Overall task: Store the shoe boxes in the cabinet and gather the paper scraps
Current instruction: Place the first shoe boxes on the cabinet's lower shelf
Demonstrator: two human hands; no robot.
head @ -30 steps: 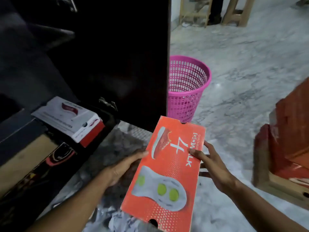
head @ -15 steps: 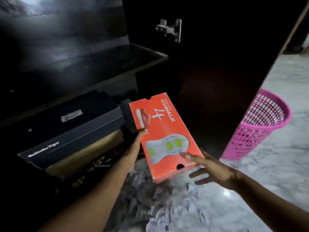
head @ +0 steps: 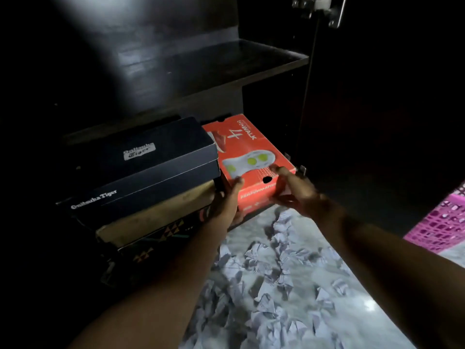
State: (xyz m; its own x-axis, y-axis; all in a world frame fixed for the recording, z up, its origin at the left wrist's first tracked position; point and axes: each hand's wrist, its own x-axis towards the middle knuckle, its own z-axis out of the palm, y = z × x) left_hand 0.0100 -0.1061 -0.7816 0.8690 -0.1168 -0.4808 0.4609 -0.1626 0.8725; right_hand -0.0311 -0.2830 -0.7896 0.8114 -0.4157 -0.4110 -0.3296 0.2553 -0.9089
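Note:
An orange shoe box (head: 247, 157) lies in the bottom of the dark cabinet (head: 201, 64), to the right of a stack topped by a dark blue shoe box (head: 141, 162). My left hand (head: 226, 200) grips the orange box's near left corner, thumb on the lid. My right hand (head: 297, 190) holds its near right corner, fingers curled over the lid edge. Crumpled paper scraps (head: 274, 280) lie scattered on the marble floor in front of the cabinet.
Under the blue box are a tan box (head: 156, 212) and a patterned box (head: 161, 238). A bare shelf (head: 214, 59) spans the cabinet above. The open cabinet door (head: 382, 96) stands on the right, with a pink mesh basket (head: 445, 225) beyond it.
The orange box has gone from mid-air in front of the cabinet into the bottom compartment beside the blue box. Both hands followed it in, and my view turned left toward the cabinet.

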